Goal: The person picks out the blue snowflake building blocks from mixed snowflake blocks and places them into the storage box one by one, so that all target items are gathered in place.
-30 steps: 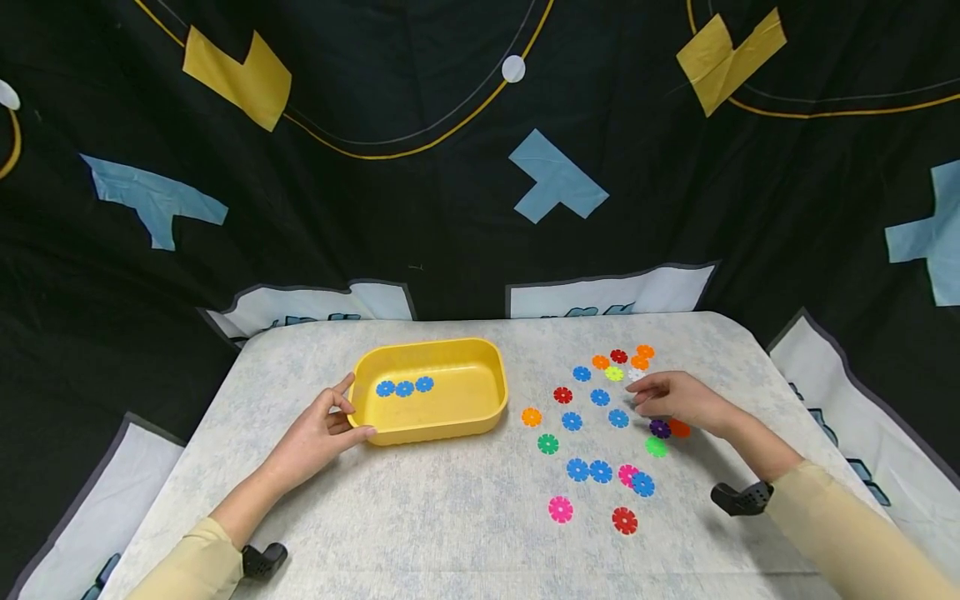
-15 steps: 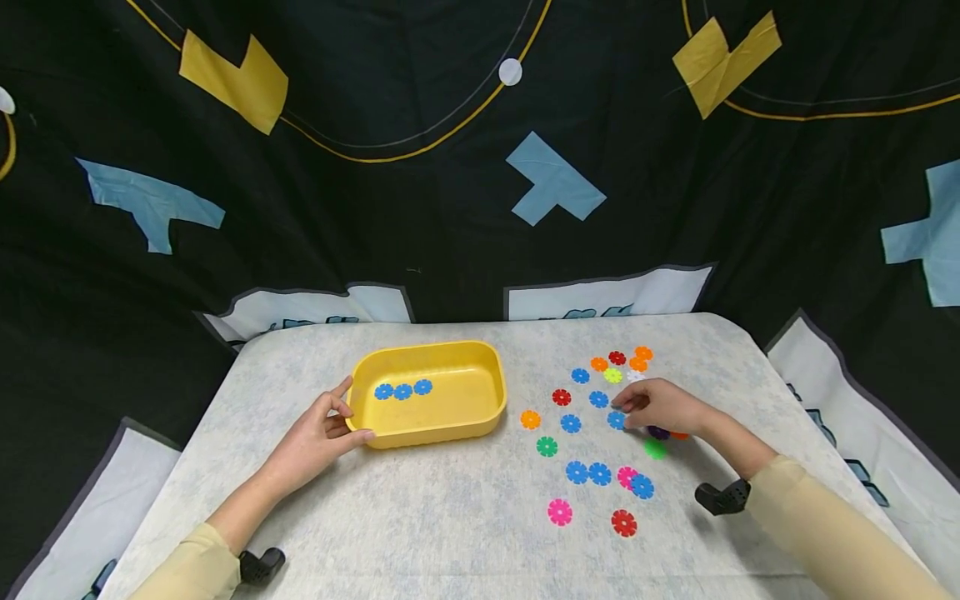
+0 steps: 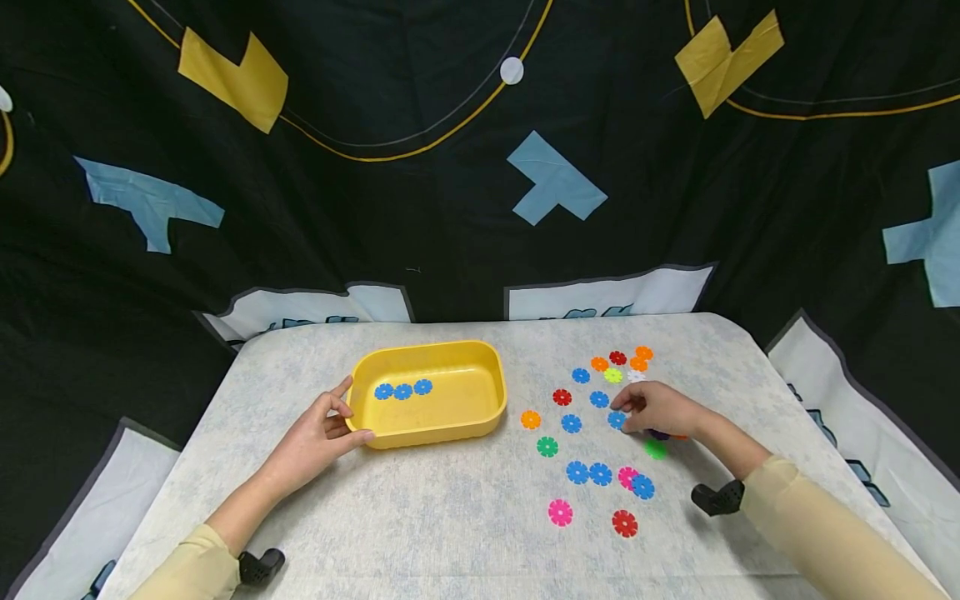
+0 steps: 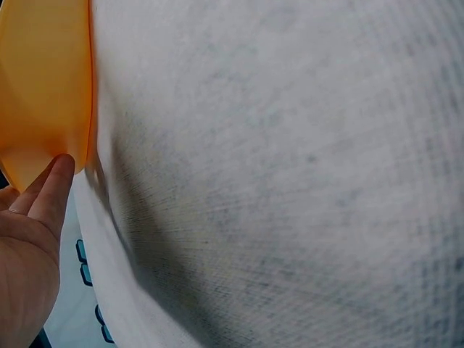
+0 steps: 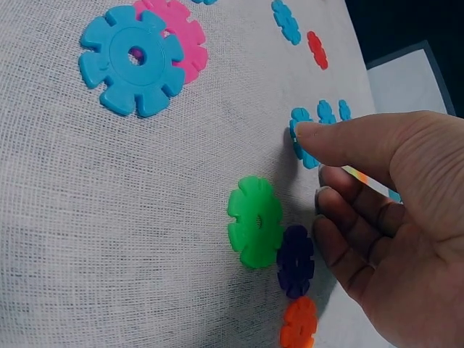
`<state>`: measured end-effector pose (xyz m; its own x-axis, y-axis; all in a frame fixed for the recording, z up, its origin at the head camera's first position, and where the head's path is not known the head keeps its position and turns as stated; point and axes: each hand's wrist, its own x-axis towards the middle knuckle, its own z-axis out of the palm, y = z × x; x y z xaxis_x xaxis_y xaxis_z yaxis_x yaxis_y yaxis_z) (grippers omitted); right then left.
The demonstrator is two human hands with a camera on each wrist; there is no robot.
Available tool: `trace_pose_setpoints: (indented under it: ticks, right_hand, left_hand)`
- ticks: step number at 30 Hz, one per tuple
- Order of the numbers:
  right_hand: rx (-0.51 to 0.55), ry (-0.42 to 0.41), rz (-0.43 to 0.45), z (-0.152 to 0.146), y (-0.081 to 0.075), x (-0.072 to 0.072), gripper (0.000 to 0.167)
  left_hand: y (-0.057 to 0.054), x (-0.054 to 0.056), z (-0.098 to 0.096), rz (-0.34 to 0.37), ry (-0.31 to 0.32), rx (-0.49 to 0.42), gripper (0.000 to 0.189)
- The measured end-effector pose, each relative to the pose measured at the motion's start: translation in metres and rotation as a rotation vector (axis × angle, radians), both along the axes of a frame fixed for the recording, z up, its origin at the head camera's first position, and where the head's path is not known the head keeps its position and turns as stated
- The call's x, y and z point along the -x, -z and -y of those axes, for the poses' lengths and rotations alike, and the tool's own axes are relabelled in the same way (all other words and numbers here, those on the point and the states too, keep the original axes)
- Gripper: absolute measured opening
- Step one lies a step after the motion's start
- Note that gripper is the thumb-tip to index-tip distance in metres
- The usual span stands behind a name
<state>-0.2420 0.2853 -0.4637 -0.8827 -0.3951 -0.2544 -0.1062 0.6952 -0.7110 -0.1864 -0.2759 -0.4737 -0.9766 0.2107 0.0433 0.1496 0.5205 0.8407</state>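
Note:
My left hand holds the near left corner of a yellow plastic tray, thumb along its front wall and fingers at its left end. In the left wrist view the thumb lies against the tray's outer wall. Three blue notched discs lie in a row inside. On the right, my right hand pinches a blue notched disc at the table, thumb on its near edge. The right wrist view has the thumb over that disc; a dark purple disc lies just below the fingers.
Several loose discs surround the right hand, among them a bright green disc, a red disc and an orange disc. A blue disc overlaps a pink disc. Behind the pale cloth-covered table hangs a black curtain.
My right hand has come left and toward me, from beside the white disc down to the blue disc, and its fingers have closed there. The left hand stays at the tray.

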Motion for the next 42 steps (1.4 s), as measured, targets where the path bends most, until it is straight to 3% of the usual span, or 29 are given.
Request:
trace_pose_setpoints:
  ticks: [13, 42]
  right_hand:
    - [0.058, -0.016, 0.005, -0.001, 0.006, 0.000, 0.030]
    - [0.067, -0.036, 0.014, -0.006, 0.011, 0.004, 0.027]
  left_hand:
    - [0.002, -0.001, 0.001, 0.001, 0.014, -0.027, 0.057]
    - [0.003, -0.001, 0.001, 0.012, 0.007, -0.019, 0.059]
